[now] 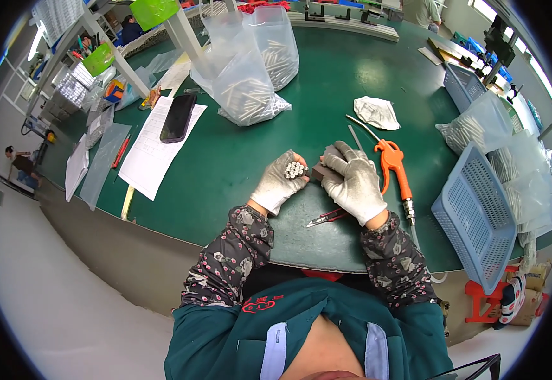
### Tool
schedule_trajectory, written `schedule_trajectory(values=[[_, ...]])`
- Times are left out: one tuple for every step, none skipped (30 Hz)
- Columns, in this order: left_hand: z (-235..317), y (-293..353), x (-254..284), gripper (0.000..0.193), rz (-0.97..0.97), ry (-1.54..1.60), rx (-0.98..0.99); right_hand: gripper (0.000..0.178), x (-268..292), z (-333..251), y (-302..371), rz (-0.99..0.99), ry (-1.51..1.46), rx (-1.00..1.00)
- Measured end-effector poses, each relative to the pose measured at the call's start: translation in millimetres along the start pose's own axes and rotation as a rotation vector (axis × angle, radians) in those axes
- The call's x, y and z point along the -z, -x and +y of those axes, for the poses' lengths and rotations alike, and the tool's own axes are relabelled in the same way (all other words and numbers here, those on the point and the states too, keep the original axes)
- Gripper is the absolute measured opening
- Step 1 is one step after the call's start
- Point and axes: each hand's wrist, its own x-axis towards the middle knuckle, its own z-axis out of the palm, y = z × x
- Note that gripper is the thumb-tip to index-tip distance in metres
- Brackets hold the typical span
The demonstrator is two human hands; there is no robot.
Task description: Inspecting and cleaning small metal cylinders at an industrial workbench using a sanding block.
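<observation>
My left hand (278, 185), in a white glove with bare fingertips, is closed around a bundle of small metal rods (295, 170), their round ends facing up. Just to its right, my right hand (354, 180), gloved the same way, grips a dark brown block (332, 159) whose lower part the fingers hide. The two hands are close together over the green table. Below my right hand lies a pair of thread snips (327, 217) with dark red handles. An orange air blow gun (392, 166) rests right of that hand, and a thin grey strip (356, 137) lies beyond it.
Clear bags of metal rods (247, 98) stand at the back. A crumpled white cloth (377, 113) lies beyond the blow gun. At right, a blue basket (477, 215) sits near more bagged rods (469, 132). A phone (178, 118) rests on papers (151, 154) at left, beside a red pen (121, 152).
</observation>
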Motion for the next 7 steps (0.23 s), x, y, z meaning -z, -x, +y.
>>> schedule_trajectory(values=[[1.0,0.5,-0.4,0.027,-0.006,0.032,0.016,0.025,0.9,1.0,-0.4,0.000,0.002,0.000],[2.3,0.8,-0.6,0.026,-0.010,0.064,0.032,0.025,1.7,1.6,-1.5,0.010,-0.027,-0.024],[1.2,0.5,-0.4,0.026,-0.010,0.065,0.031,0.026,2.6,1.6,-2.2,0.021,-0.056,-0.049],[-1.0,-0.1,0.0,0.026,-0.023,0.100,0.041,0.026,3.8,1.1,-2.5,0.020,-0.055,-0.048],[-1.5,-0.8,0.0,0.026,-0.035,0.134,0.049,0.027,5.3,0.7,-3.4,0.034,-0.057,-0.041],[-1.7,-0.9,0.1,0.026,-0.034,0.135,0.048,0.027,7.2,0.2,-4.3,0.047,-0.059,-0.034],[-1.5,-0.5,0.2,0.027,-0.022,0.070,0.034,0.027,7.7,0.5,-4.6,0.047,-0.058,-0.033]])
